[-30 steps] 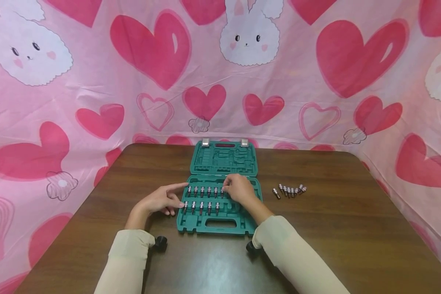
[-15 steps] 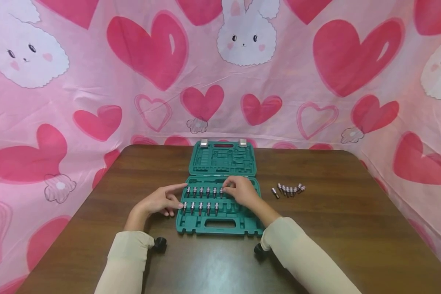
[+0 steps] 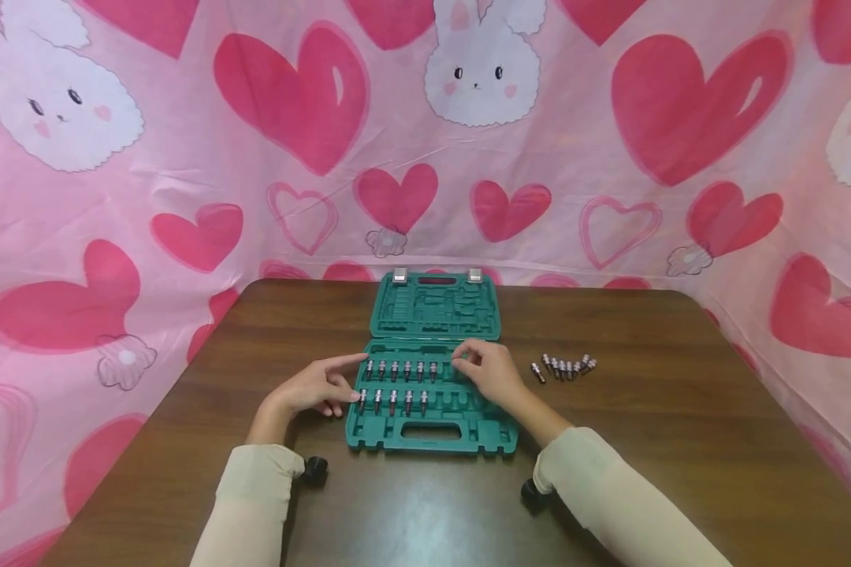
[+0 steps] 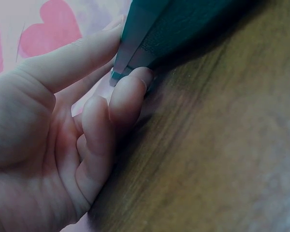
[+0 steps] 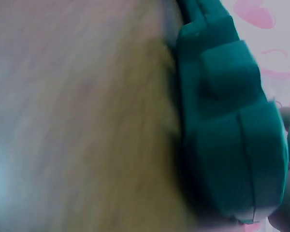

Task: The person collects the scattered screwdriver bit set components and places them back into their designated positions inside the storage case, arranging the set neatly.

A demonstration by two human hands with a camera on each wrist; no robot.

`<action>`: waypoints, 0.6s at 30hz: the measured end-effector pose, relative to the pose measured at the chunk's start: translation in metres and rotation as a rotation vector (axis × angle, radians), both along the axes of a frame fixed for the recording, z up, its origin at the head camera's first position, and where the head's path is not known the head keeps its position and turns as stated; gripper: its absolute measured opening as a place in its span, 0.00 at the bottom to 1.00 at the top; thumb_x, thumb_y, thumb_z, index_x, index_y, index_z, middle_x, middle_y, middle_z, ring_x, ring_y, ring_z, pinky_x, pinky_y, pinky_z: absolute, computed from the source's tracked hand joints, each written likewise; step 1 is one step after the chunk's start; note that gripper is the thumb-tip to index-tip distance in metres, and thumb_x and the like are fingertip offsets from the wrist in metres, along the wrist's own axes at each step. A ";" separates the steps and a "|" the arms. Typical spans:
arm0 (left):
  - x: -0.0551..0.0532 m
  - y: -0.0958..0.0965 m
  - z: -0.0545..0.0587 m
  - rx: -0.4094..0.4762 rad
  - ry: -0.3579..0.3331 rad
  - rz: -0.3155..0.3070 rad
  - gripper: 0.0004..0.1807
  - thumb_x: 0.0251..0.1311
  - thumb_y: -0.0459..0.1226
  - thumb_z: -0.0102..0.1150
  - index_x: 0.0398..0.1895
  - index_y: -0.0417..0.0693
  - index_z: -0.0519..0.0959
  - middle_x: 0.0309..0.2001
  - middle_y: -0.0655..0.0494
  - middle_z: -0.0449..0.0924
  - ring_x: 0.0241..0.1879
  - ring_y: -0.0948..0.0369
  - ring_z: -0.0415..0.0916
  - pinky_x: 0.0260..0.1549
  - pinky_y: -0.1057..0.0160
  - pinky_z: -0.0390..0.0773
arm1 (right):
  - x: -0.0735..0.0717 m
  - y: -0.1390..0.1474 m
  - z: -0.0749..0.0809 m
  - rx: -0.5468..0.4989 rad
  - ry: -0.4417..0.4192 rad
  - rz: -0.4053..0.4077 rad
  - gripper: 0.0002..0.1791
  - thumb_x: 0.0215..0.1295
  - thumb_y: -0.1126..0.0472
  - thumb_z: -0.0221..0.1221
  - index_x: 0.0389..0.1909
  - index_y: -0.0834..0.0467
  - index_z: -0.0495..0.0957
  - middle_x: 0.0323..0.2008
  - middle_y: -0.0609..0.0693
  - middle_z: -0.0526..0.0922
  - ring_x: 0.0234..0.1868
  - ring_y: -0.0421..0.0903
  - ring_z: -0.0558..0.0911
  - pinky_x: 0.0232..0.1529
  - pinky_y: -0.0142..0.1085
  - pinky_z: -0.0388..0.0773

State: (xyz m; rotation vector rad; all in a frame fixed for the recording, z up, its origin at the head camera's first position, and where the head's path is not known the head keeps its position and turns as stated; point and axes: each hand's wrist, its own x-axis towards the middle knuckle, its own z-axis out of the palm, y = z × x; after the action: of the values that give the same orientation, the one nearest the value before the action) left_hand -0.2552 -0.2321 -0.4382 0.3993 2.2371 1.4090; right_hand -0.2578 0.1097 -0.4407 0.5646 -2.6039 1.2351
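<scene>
A green tool case [image 3: 499,441] lies unfolded, its lid at the back. Two rows of bit sockets [image 3: 394,370], chrome-topped with dark shanks, stand in its slots. My left hand [image 3: 312,388] is at the case's left edge, index finger straight along the rim and thumb touching it lower down. In the left wrist view the other fingers bend beside the case's side wall [image 4: 135,48]. My right hand [image 3: 492,372] hovers over the right part of the case, just right of the back row's last bit socket [image 3: 433,371]. Nothing shows between its thumb and index finger.
Several loose bit sockets [image 3: 566,368] lie in a cluster on the brown wooden table [image 3: 652,409], right of the case. A pink cloth [image 3: 553,157] with hearts and rabbits hangs behind and around the table. Each wrist carries a small black camera [image 3: 534,496].
My right hand has drawn away to the right from the back row's last bit socket, which stays in its slot. The left hand keeps its place at the case's edge.
</scene>
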 end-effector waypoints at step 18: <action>0.000 0.002 0.000 0.014 -0.004 -0.001 0.41 0.59 0.38 0.67 0.75 0.56 0.60 0.30 0.45 0.83 0.19 0.56 0.76 0.23 0.57 0.81 | -0.003 0.066 0.003 0.032 0.113 -0.172 0.03 0.61 0.62 0.67 0.33 0.56 0.82 0.23 0.45 0.78 0.26 0.45 0.74 0.27 0.39 0.73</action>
State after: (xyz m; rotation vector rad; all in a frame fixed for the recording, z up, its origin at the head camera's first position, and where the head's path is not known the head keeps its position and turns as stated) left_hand -0.2550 -0.2302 -0.4387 0.4014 2.2246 1.4244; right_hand -0.2607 0.1762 -0.4380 0.3940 -2.5218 1.0782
